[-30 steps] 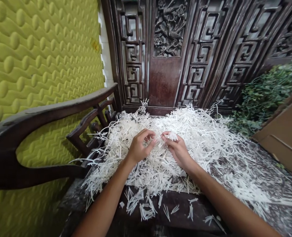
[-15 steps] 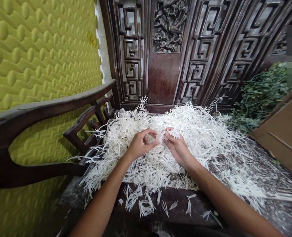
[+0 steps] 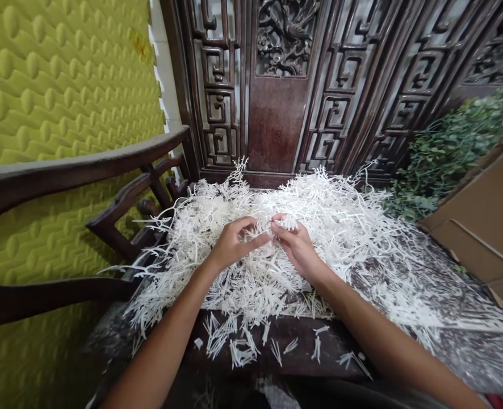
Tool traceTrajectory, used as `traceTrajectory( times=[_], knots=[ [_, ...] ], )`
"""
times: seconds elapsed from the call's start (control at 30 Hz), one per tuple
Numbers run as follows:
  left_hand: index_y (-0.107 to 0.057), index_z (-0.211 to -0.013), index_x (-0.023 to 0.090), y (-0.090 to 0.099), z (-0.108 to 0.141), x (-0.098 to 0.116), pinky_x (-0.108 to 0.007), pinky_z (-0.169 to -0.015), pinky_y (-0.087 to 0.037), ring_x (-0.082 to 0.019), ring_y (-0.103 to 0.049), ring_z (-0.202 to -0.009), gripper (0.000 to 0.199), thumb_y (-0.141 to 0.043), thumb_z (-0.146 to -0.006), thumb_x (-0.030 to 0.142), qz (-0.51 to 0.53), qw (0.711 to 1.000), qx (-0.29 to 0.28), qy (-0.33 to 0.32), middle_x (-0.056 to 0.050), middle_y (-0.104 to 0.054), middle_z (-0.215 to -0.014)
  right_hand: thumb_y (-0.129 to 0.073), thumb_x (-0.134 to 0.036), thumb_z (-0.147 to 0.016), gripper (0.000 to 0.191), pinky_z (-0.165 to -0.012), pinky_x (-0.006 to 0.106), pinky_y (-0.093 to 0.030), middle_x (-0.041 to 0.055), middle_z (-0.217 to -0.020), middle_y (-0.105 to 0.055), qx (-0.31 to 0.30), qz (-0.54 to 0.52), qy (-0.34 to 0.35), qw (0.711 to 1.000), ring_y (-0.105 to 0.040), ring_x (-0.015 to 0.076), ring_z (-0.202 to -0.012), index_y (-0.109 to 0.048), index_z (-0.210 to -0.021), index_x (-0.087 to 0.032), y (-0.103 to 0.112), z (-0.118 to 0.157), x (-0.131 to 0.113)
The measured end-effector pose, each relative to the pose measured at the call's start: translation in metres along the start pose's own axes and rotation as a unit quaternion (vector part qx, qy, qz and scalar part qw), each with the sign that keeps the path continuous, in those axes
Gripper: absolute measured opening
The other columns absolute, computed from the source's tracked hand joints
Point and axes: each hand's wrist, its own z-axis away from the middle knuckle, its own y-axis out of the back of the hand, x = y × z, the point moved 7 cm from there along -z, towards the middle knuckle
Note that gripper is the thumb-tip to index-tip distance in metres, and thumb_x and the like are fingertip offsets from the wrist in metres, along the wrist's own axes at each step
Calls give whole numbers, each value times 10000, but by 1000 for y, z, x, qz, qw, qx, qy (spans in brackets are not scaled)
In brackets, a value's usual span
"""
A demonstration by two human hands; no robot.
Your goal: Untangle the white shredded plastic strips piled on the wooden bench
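A large heap of white, branching plastic-looking twigs (image 3: 217, 210) covers the seat. Over its middle, my right hand (image 3: 296, 241) is closed, thumb against fingers, on a small white twig sprig (image 3: 290, 222) whose tips stick out past the fingers. Just left of it is my left hand (image 3: 237, 241), its fingers curved and the thumb stretched toward the right fingertips. A gap shows between that thumb and the fingers; white twigs are visible through it, and I make out nothing gripped there.
Loose twig bits (image 3: 243, 349) lie along the dark wooden front edge. A curved wooden armrest (image 3: 119, 162) stands at left before a yellow embossed wall (image 3: 64, 113). Behind rises a carved wooden panel (image 3: 277, 125). Green foliage (image 3: 439, 153) and a cardboard box (image 3: 481, 221) are at right.
The view has shifted slightly, so the scene sits a little further left and higher. My left thumb has straightened toward the right hand, which keeps its pinch on the sprig.
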Motion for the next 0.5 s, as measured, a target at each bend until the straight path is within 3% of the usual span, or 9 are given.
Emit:
traceTrajectory(
  times=[0.07,0.2,0.33,0.5],
  knots=[
    [-641,-830,216,1,-1,-3,-289,-635,-408,-168,-531,-711,219,-638,-813,434,16,1000,13,12,-31,-593,-773,-792,-310,-700,273,-687,261,-456,-21,-818,-615,-11,28,13,999,-555,127,-704,-643,-920,-246,-3,1,-3],
    [-677,-938,238,-1,-2,-6,-286,-656,-410,-188,-548,-784,244,-730,-737,365,55,998,22,11,-50,-642,-893,-783,-353,-694,272,-649,267,-446,-9,-867,-635,-25,53,18,998,-565,141,-718,-638,-897,-245,-7,1,-4],
    [-651,-783,218,-4,-1,-4,-285,-652,-389,-174,-524,-740,147,-693,-780,359,18,1000,15,-10,-34,-621,-820,-783,-365,-691,285,-634,267,-446,-9,-857,-635,-30,58,18,998,-566,138,-710,-640,-906,-244,-8,1,-2],
    [-582,-674,198,-6,-2,0,-300,-693,-387,-170,-479,-712,281,-629,-833,425,-2,999,30,-23,-16,-523,-721,-785,-376,-703,321,-704,307,-497,1,-828,-619,-5,75,12,997,-583,155,-747,-648,-966,-252,0,1,3]
  ],
)
